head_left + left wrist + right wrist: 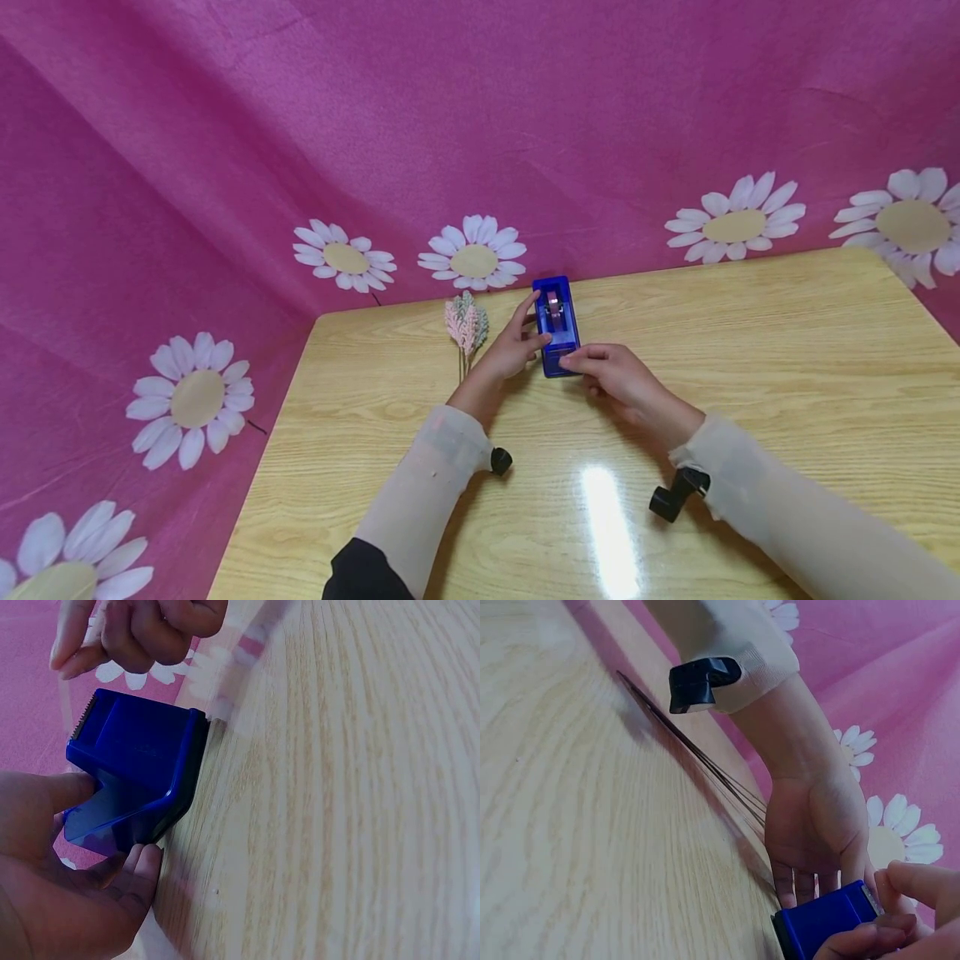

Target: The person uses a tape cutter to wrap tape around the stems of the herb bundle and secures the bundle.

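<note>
A blue tape dispenser (556, 363) stands on the wooden table near its back edge, with a tape roll (554, 308) inside. My left hand (512, 350) holds the dispenser from its left side, thumb on one side and fingers round the other in the left wrist view. At the dispenser's near end is my right hand (626, 379), thumb and index finger pinched together. From those fingertips a faint clear strip of tape (65, 701) runs down to the toothed cutter (84, 718). The right hand's other fingers are curled in.
Crocheted leaf-like flowers (468, 323) in pink and grey-green lie left of the left hand; their thin stems (697, 754) show in the right wrist view. Behind the wooden table (750, 333) hangs a magenta cloth (585, 125) with daisies. Both wrists wear small black cameras.
</note>
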`<state>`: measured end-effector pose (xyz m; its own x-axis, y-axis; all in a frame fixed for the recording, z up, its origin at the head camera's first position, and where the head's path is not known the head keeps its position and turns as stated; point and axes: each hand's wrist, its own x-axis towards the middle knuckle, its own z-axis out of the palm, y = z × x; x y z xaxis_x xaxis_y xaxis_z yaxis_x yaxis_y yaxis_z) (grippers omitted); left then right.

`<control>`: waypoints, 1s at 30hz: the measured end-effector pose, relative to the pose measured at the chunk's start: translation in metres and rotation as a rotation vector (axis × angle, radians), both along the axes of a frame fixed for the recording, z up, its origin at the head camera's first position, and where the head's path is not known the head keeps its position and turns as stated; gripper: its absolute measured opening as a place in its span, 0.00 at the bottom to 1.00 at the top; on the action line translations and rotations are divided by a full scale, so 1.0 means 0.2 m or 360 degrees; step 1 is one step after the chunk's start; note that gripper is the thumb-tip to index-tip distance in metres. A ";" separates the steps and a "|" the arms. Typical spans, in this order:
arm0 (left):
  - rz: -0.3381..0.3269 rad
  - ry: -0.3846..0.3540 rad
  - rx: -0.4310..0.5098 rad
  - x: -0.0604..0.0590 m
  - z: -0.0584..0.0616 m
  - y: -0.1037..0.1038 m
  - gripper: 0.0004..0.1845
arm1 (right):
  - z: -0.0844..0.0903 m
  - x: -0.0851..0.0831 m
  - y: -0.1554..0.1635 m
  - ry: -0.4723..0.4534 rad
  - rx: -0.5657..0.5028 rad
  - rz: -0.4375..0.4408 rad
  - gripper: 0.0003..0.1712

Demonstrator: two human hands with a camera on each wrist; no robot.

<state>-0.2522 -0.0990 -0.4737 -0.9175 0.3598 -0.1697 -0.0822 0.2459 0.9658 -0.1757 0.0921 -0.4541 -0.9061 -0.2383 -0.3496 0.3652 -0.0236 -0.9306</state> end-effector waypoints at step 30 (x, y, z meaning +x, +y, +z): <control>0.0017 -0.0014 -0.0020 0.00 0.01 0.00 0.42 | -0.01 0.15 0.00 0.0002 -0.0011 0.0060 0.12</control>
